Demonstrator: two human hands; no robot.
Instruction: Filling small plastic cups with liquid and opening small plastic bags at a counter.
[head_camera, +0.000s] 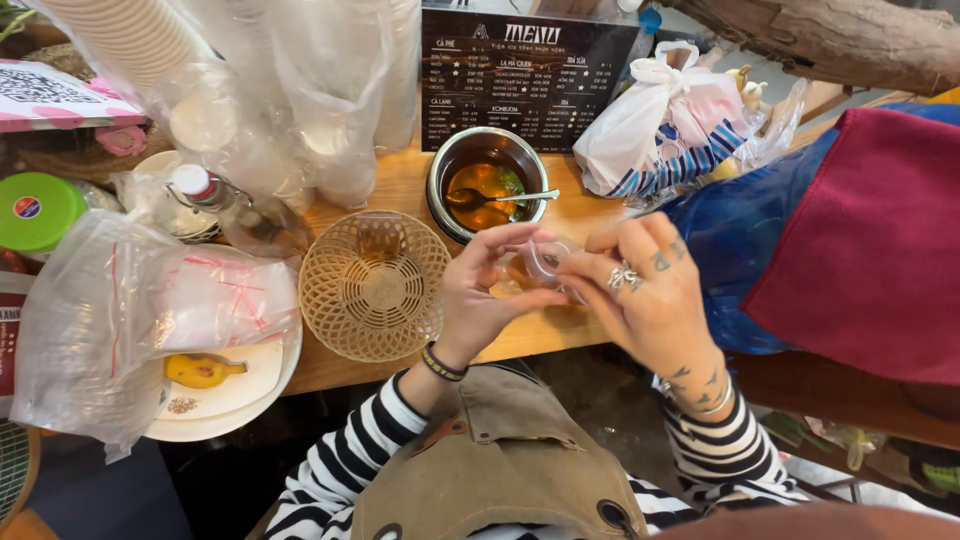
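1. I hold a small clear cup (541, 262) between both hands, just above the front edge of the counter (400, 185). It holds some amber liquid.
2. My left hand (482, 295) pinches the cup from the left, its fingers (500, 243) curled round the rim and side.
3. My right hand (640, 290) pinches it from the right, fingers pressed on its top and side. There is a ring (624, 277) on this hand.
4. Just behind the cup stands a steel bowl (489, 182) of brown sauce with a spoon (505, 197) resting in it.
5. Left of my left hand lies a round woven basket (374, 285), apart from the cup.
6. Farther left, a white plate (232, 395) carries a yellow piece of food (200, 371), partly under a clear bag (130, 310).
7. Behind the basket a small bottle (235, 207) lies among plastic sleeves of stacked cups (130, 40).
8. A dark menu board (525, 75) stands behind the bowl, and a tied white bag (660, 120) is beside it.
9. To my right a red cloth (870, 240) lies over blue plastic (735, 250).
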